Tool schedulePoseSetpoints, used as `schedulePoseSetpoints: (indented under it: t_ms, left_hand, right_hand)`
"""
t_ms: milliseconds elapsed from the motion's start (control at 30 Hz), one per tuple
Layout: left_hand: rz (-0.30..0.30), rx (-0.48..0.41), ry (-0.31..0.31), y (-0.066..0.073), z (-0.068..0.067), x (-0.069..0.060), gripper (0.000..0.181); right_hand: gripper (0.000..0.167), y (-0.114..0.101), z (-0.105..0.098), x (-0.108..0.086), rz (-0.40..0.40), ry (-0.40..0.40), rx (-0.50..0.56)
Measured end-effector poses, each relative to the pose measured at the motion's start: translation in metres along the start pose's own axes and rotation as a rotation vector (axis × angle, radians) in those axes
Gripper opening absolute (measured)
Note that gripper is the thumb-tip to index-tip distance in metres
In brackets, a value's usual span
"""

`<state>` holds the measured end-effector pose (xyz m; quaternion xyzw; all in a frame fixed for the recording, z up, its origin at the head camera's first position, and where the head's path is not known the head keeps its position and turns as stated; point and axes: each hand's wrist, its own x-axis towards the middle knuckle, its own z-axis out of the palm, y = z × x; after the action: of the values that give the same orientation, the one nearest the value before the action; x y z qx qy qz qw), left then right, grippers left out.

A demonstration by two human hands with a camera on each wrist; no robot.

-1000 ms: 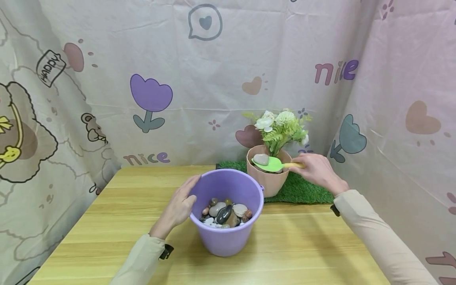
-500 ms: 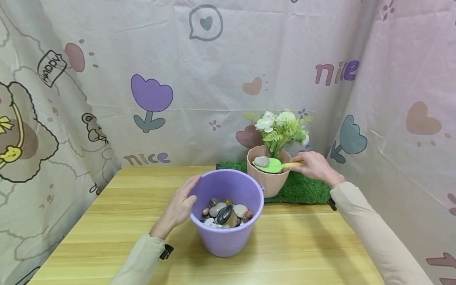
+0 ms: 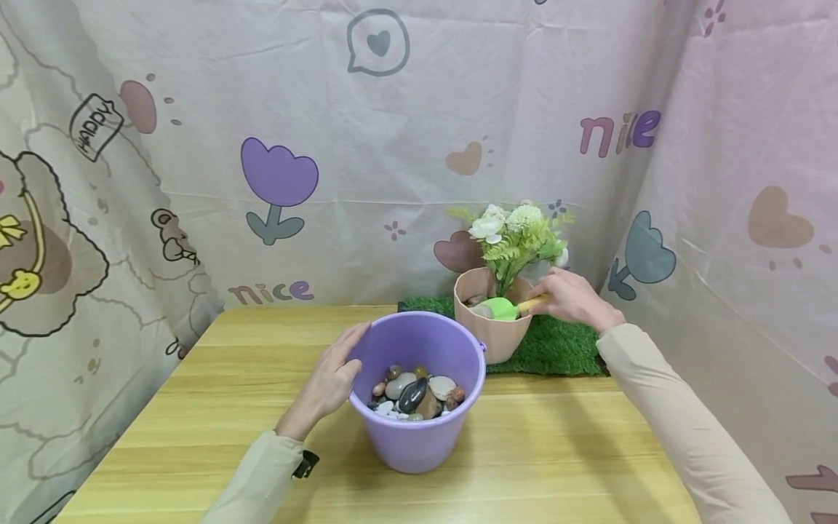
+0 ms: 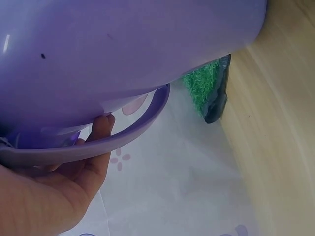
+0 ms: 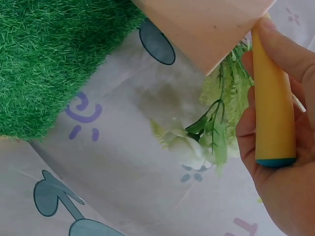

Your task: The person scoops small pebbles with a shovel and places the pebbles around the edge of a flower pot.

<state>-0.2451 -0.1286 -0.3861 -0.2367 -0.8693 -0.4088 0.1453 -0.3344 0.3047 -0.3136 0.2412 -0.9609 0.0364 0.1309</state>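
Note:
My left hand [image 3: 330,378] grips the rim of a purple bucket [image 3: 412,445] at its left side; in the left wrist view, the bucket's handle [image 4: 133,132] lies across the fingers. Assorted stones, among them a glossy black stone [image 3: 412,395], lie inside. My right hand [image 3: 572,297] holds a small garden trowel by its yellow handle [image 5: 274,103]. Its green blade [image 3: 502,308] is tilted down inside a pink flowerpot [image 3: 492,340]. A pale stone [image 3: 481,311] sits at the blade's tip in the pot, partly hidden by the rim.
White artificial flowers [image 3: 524,220] with green leaves rise from the pot, close to my right hand. The pot stands on a green artificial grass mat [image 3: 556,351] at the back of the wooden table [image 3: 216,407]. A printed curtain [image 3: 393,131] hangs behind.
The trowel has tipped and its blade has dropped into the pot. The pale stone has slid off toward the pot's inside. My right forearm has shifted left; the left hand stays on the bucket.

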Motion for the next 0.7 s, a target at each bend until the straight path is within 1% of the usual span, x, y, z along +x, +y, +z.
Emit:
schedulePoseSetpoints:
  t_ms: [133, 367, 700]
  left_hand:
    - [-0.005, -0.003, 0.0, 0.0002, -0.0002, -0.0004, 0.066]
    - [-0.006, -0.004, 0.004, 0.0, -0.0005, -0.0007, 0.066]
    - [-0.008, -0.018, 0.005, -0.0011, 0.0001, -0.0009, 0.066]
  right_hand:
    - [0.021, -0.0033, -0.0025, 0.0009, -0.006, 0.014, -0.027]
    - [0.02, -0.0072, -0.0041, 0.0014, -0.055, 0.057, -0.102]
    - [0.019, -0.0071, -0.0032, -0.003, -0.078, 0.127, -0.132]
